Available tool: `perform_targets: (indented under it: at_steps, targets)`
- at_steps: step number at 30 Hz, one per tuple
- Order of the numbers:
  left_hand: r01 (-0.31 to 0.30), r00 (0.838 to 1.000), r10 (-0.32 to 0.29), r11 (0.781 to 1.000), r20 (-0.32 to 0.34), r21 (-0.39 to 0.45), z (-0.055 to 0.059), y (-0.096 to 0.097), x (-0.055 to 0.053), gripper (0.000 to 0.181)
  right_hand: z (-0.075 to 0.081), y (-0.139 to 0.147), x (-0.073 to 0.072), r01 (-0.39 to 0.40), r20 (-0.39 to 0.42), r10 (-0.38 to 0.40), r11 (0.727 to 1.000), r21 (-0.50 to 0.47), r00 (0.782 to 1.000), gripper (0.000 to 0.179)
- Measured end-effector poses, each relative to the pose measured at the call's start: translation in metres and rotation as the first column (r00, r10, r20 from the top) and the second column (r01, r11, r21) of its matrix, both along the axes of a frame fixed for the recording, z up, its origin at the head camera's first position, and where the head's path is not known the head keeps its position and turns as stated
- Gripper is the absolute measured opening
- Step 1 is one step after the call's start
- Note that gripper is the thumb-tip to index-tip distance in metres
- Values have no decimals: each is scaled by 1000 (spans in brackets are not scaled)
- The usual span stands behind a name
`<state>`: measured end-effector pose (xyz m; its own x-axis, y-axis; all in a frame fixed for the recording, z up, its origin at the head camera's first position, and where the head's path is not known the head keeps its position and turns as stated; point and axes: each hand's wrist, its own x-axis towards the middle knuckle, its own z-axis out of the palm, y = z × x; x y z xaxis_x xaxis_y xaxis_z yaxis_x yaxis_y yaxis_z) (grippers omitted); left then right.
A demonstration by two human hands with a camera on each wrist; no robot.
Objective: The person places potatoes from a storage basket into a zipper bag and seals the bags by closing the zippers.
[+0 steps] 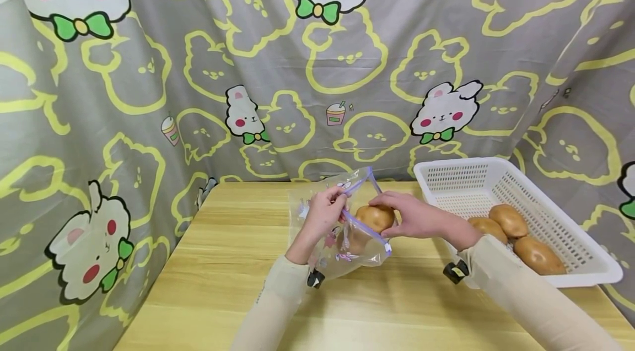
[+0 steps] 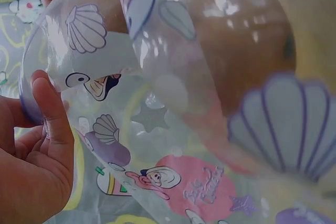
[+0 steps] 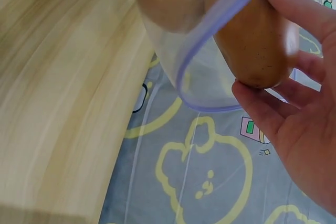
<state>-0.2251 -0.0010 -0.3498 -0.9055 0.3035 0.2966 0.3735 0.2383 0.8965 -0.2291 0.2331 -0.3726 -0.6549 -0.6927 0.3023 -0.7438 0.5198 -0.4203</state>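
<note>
My left hand (image 1: pixel 323 214) pinches the purple zip edge of a clear zip bag (image 1: pixel 354 256) printed with shells and cartoon figures. The bag's mouth gapes toward the right. A brown potato (image 1: pixel 375 219) sits in that mouth, partly inside, and my right hand (image 1: pixel 415 216) grips it between fingers and thumb. The right wrist view shows the held potato (image 3: pixel 257 51) crossing the purple rim, with another potato (image 3: pixel 170 1) behind the clear plastic. From the left wrist, a brown potato (image 2: pixel 244 40) shows blurred through the printed film, and the left thumb (image 2: pixel 50 100) lies against the bag's edge.
A white perforated plastic basket (image 1: pixel 590 254) stands at the right of the wooden table (image 1: pixel 218 279), with three potatoes (image 1: pixel 538 255) in it. A grey curtain (image 1: pixel 278 73) with cartoon prints hangs behind the table and along both sides.
</note>
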Motion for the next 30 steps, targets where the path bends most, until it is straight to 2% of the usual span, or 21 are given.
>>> perform_targets:
  at_steps: [9,14,19,24,30]
  targets:
    - [2,1000,-2,999,18,36,1,1,-1,18,-4,-4,-5,-9,-91,12,1000,29,996,59]
    - [-3,1000,1,998,30,55,0,0,-1,18,-3,-3,-3,12,-60,-8,998,60,998,59]
    - [10,999,-14,996,40,86,-1,0,-3,18,1,1,-1,33,-16,-33,999,39,999,57]
    - [23,998,-29,995,62,100,-2,0,-3,17,6,10,2,81,-34,-80,996,38,996,55]
    - [21,995,-31,994,93,105,-2,0,-4,17,12,35,7,141,-98,-137,990,29,986,51]
